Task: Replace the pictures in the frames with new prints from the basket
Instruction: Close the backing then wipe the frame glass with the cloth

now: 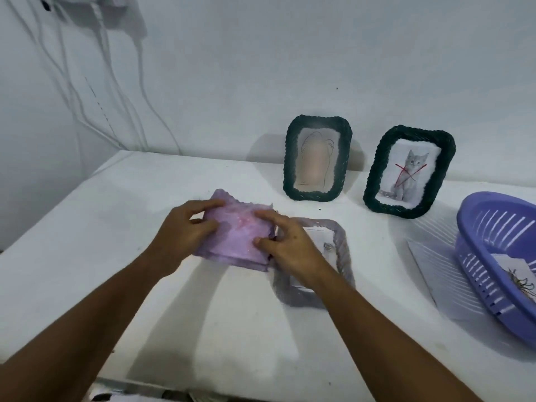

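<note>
A purple frame back [237, 239] is held just above the white table, blurred by motion. My left hand [185, 227] grips its left edge, thumb on top. My right hand [287, 245] pinches its right edge. Under my right hand a grey woven frame [340, 242] lies flat with a small print inside. Two dark green woven frames stand against the wall: one with a line drawing [317, 158], one with a cat picture [409, 171] crossed out in red. A purple basket [493, 248] at the right holds a print [519, 274].
A loose white sheet [435, 265] lies partly under the basket. White cables [101, 97] hang down the wall at the left. The table's front edge [203, 390] runs close to my forearms.
</note>
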